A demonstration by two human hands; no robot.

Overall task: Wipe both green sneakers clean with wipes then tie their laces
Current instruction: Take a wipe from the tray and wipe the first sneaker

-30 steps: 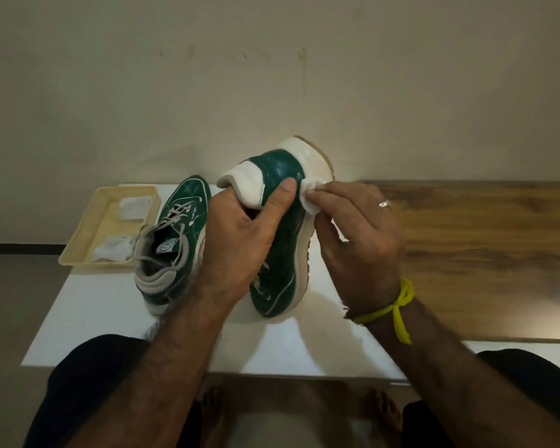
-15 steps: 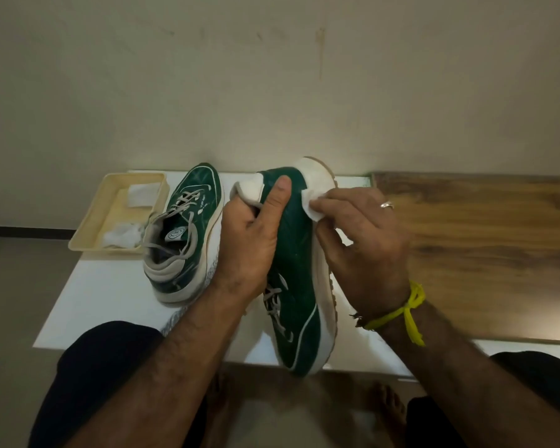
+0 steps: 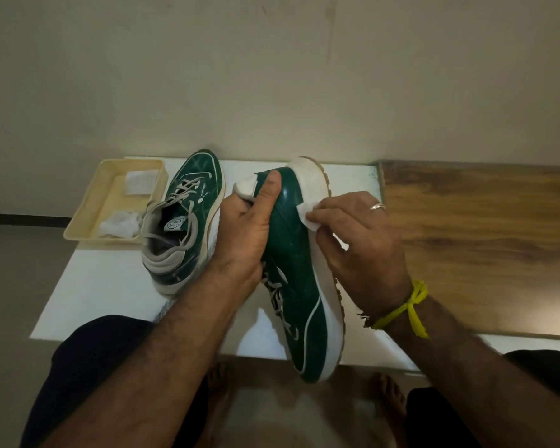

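Nearest, two bare forearms reaching forward over dark-clothed knees, bare feet on the floor below. On the right wrist, a knotted yellow thread (image 3: 413,305).

Between the hands, held above the near edge of a white table (image 3: 104,286): one green sneaker (image 3: 296,276), turned on its side, toe toward the viewer, heel away, white sole facing right, laces loose.

Left hand (image 3: 243,234) curled around the heel end, thumb laid flat along the green side, fingers tucked into the shoe's opening. Right hand (image 3: 359,240), ring on one finger, fingertips pinching a small white wipe (image 3: 306,215) and pressing it where green upper meets white sole, near the heel.

Farther back on the left, standing upright on the table: the second green sneaker (image 3: 185,218), toe pointing away, grey laces untied.

Touching its left side, a cream tray (image 3: 88,215) holding two white wipes, one flat, one crumpled.

On the right, a wooden surface (image 3: 482,237) adjoining the table. Beyond everything, a plain wall (image 3: 272,76).
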